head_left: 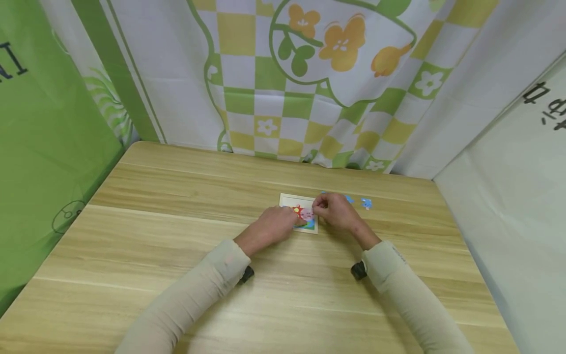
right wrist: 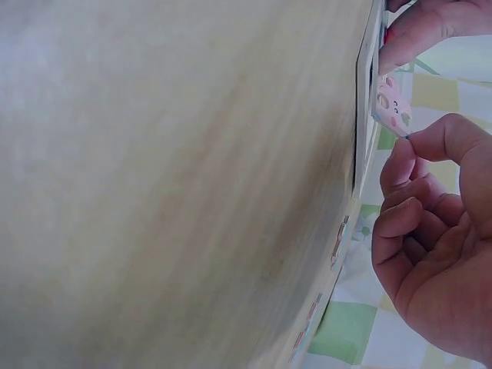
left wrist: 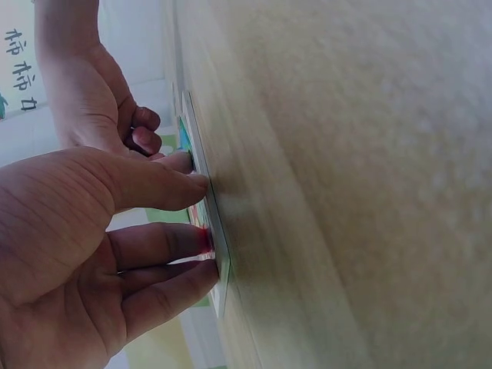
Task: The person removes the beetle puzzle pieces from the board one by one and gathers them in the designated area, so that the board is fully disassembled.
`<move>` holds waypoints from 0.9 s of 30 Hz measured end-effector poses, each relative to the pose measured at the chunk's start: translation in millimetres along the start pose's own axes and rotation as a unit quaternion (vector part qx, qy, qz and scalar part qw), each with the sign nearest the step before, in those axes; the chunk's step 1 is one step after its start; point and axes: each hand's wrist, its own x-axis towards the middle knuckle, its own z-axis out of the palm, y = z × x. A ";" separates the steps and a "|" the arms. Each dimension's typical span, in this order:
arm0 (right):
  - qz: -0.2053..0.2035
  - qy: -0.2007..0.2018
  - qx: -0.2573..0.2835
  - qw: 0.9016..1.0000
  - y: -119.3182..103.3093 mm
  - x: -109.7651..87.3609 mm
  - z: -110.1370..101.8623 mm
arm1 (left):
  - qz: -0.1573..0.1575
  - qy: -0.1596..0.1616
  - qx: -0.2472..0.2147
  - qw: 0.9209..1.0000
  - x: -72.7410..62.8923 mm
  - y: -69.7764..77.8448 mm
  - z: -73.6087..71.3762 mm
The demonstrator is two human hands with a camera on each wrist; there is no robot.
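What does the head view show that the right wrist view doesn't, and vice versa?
Head only: the person's sleeves and the large green cloth at picture left.
Right wrist only: the tilt of the pink-faced piece, its corner lifted off the puzzle tray, pinched between the right hand's thumb and forefinger.
Both: that piece, the tray, right hand, left hand, loose pieces, checked cloth.

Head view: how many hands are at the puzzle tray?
2: the left hand touching the puzzle tray, the right hand at its right edge, pinching a pink-faced piece. Neither is hidden.
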 end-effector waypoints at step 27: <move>0.005 0.021 0.014 1.000 1.5 -18.1 -25.9 | -0.004 -0.001 -0.027 1.000 -0.9 0.5 -1.1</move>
